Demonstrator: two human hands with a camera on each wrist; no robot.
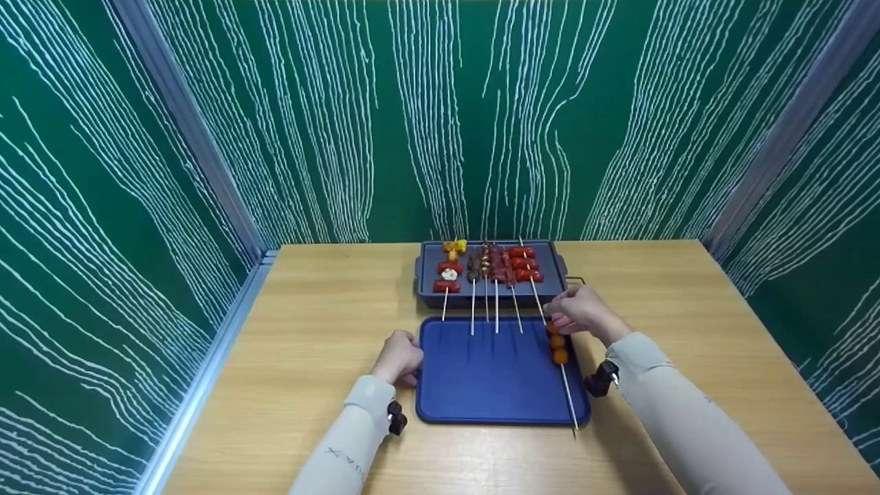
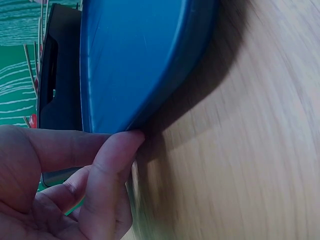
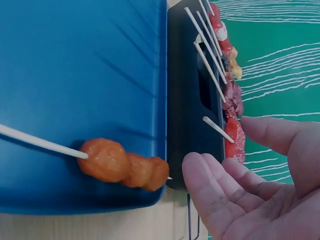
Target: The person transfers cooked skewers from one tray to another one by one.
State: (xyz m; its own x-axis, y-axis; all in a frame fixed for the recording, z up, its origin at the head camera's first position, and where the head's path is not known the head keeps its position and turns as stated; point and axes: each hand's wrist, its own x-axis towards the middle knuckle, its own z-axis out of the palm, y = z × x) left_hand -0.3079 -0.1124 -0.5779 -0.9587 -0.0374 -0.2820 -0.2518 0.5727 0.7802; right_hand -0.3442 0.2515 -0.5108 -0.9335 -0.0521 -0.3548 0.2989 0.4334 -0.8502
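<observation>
Fingers of the left hand [image 1: 399,357] pinch a blue rectangular plastic-looking tray [image 1: 481,381]; the right hand [image 1: 581,311] holds nothing, fingers parted. An orange-ball wooden skewer [image 1: 559,356] lies across the tray's near rim; a tug could roll it off.

Wooden table [image 1: 309,302] — green white-streaked walls [image 1: 474,124] — grey posts [image 1: 191,117].

The tray [image 1: 491,385] is blue, the balls [image 1: 557,342] at its two o'clock orange, the pan [image 1: 457,301] at twelve dark grey, the walls [image 1: 474,124] green, streaked white.
</observation>
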